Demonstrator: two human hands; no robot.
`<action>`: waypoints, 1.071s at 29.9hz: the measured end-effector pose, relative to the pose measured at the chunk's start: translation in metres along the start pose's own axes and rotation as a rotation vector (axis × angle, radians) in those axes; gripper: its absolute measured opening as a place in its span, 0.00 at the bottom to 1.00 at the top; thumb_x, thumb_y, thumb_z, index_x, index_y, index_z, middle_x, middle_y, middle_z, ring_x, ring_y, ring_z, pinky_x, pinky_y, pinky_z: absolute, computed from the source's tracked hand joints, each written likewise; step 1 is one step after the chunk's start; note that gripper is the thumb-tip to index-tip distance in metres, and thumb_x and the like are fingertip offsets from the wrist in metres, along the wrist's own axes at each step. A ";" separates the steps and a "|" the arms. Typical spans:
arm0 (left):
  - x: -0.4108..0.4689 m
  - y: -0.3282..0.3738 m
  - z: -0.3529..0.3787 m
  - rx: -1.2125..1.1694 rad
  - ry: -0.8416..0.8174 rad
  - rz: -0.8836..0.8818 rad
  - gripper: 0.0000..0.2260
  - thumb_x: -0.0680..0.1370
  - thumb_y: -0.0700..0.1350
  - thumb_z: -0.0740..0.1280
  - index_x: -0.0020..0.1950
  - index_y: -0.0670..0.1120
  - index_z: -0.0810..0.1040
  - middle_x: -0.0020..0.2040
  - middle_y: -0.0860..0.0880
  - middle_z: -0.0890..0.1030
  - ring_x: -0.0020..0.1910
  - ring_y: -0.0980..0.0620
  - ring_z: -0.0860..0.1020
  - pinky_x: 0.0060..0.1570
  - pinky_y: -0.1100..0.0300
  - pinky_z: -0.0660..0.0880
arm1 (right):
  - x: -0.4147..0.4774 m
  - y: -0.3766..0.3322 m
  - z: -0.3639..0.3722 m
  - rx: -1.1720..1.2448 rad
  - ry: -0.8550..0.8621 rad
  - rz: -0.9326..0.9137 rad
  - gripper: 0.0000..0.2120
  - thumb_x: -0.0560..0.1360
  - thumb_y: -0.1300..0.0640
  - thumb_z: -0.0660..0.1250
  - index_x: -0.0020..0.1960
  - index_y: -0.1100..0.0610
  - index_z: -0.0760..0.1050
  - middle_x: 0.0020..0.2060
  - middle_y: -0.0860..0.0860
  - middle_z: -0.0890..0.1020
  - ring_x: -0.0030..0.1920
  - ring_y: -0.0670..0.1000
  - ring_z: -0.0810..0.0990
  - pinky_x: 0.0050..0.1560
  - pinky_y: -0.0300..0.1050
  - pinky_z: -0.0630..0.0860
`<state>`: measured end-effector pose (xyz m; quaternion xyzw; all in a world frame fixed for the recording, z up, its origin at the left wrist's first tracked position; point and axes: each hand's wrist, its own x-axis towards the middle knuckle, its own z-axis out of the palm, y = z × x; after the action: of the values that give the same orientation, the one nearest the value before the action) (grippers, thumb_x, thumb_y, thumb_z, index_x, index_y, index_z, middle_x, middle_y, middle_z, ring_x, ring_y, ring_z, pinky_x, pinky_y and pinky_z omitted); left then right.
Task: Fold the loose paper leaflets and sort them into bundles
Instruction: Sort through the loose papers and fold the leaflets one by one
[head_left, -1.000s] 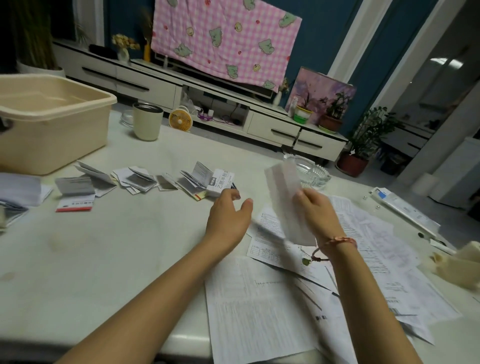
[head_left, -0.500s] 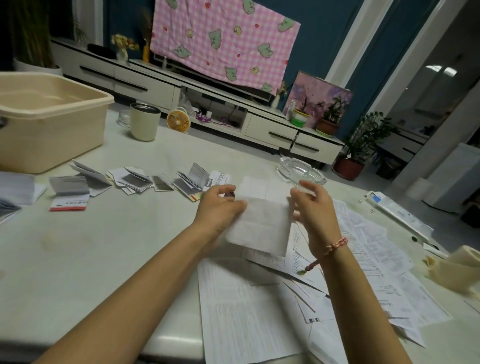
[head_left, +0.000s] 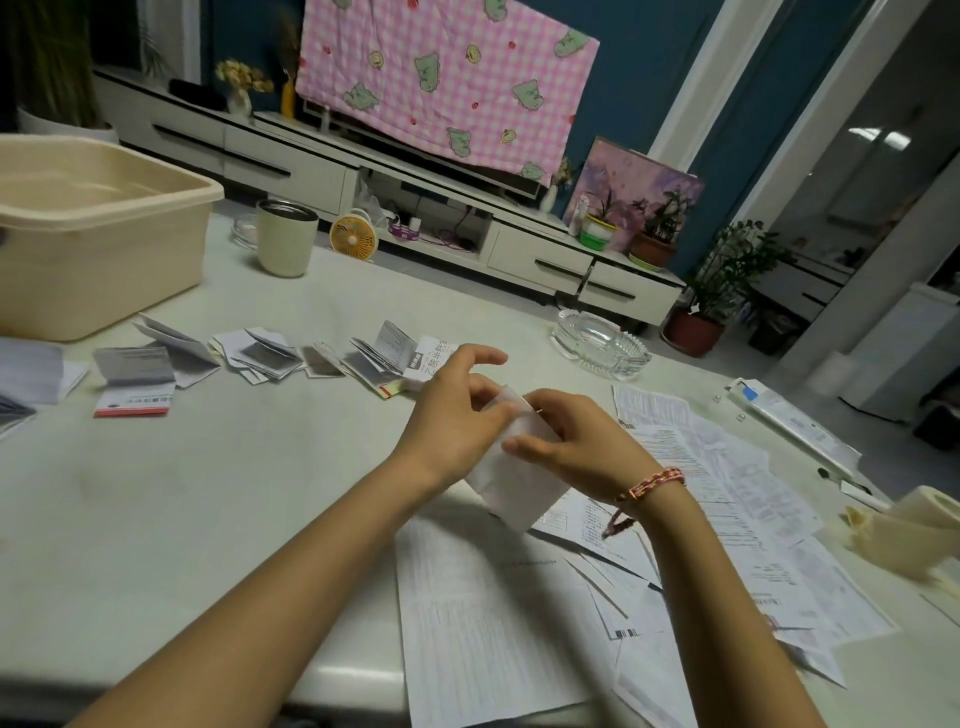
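Folded smaller since a moment ago, the white leaflet (head_left: 511, 483) is pinched by both hands — left hand (head_left: 457, 415), right hand (head_left: 576, 441) — above loose sheets (head_left: 483, 623).

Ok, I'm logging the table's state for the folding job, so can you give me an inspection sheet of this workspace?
Surface: pale glossy table, its right part under paper.
Job's things: one white leaflet held in both hands; folded leaflets in a row at the far left; unfolded sheets spread beneath the arms and to the right.
Clutter: beige tub, cream tumbler, glass ashtray.
Hands: left hand and right hand both pinch the leaflet.
Cables: a cord on the TV cabinet's shelf.
Surroundings: TV cabinet, pink checked blanket, small fan, potted plant.
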<state>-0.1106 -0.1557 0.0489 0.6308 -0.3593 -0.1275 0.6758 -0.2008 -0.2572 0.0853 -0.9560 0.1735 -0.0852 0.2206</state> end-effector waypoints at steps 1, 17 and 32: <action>0.001 0.000 0.000 0.012 0.016 0.007 0.14 0.75 0.36 0.67 0.57 0.48 0.71 0.40 0.53 0.78 0.41 0.56 0.77 0.39 0.75 0.71 | 0.001 0.002 0.002 0.013 0.014 -0.007 0.07 0.73 0.59 0.68 0.39 0.51 0.72 0.34 0.45 0.74 0.35 0.44 0.72 0.35 0.38 0.66; 0.001 0.000 0.003 -0.209 0.018 -0.322 0.07 0.77 0.36 0.64 0.39 0.41 0.75 0.36 0.45 0.76 0.33 0.53 0.74 0.26 0.66 0.76 | 0.002 0.014 -0.004 1.040 0.138 0.278 0.10 0.75 0.70 0.62 0.51 0.61 0.77 0.47 0.57 0.83 0.44 0.53 0.82 0.42 0.42 0.81; 0.001 0.003 0.001 -0.324 -0.018 -0.444 0.08 0.78 0.43 0.65 0.52 0.40 0.78 0.46 0.45 0.78 0.40 0.51 0.77 0.33 0.60 0.80 | 0.003 0.007 0.001 0.774 0.194 0.172 0.21 0.72 0.77 0.54 0.31 0.60 0.77 0.40 0.54 0.81 0.46 0.54 0.78 0.43 0.46 0.78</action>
<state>-0.1110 -0.1563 0.0519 0.5768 -0.1932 -0.3341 0.7200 -0.1995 -0.2639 0.0816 -0.7721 0.2280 -0.2150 0.5529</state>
